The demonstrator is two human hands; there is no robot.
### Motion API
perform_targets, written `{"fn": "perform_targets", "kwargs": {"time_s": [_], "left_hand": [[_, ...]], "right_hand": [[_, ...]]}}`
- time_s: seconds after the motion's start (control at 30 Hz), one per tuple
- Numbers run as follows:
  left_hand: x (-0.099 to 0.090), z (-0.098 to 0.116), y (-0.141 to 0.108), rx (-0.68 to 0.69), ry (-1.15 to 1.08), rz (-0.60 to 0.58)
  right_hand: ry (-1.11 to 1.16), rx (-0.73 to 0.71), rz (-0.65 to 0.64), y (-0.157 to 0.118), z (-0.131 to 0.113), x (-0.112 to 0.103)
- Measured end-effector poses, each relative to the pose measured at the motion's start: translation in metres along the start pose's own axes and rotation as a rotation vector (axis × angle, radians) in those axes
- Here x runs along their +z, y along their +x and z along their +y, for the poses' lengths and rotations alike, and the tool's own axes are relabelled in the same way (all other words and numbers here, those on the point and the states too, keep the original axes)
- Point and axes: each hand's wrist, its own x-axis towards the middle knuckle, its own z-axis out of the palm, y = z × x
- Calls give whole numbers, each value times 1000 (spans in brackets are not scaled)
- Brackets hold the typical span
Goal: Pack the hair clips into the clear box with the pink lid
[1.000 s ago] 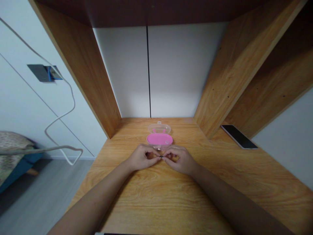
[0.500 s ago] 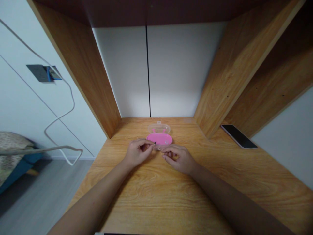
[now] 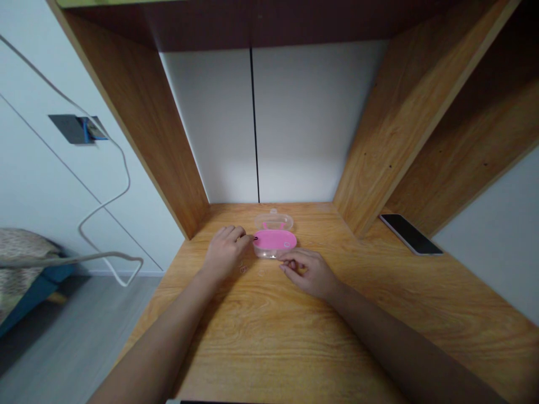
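My L hand (image 3: 227, 252) is curled at the pink case (image 3: 274, 239), can't tell if pinching that tiny dark bit (image 3: 255, 238); R hand (image 3: 307, 273) loose, so a slip could knock the case, scatter the clear rings (image 3: 242, 268).

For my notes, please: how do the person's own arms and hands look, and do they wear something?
Both the left hand and the right hand are bare, without gloves, and the fingers are uncovered. The left forearm and right forearm show no sleeves, and neither wrist shows a watch or bracelet. No cables or markings appear.
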Motion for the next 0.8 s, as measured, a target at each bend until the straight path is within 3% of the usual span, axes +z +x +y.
{"fn": "perform_targets", "kwargs": {"time_s": [0.33, 0.8], "left_hand": [[-4, 6, 3, 70, 14, -43], [-8, -1, 2, 130, 5, -58]], "right_hand": [[-11, -18, 81, 4, -3, 0], [-25, 5, 40, 3, 1, 0]]}}
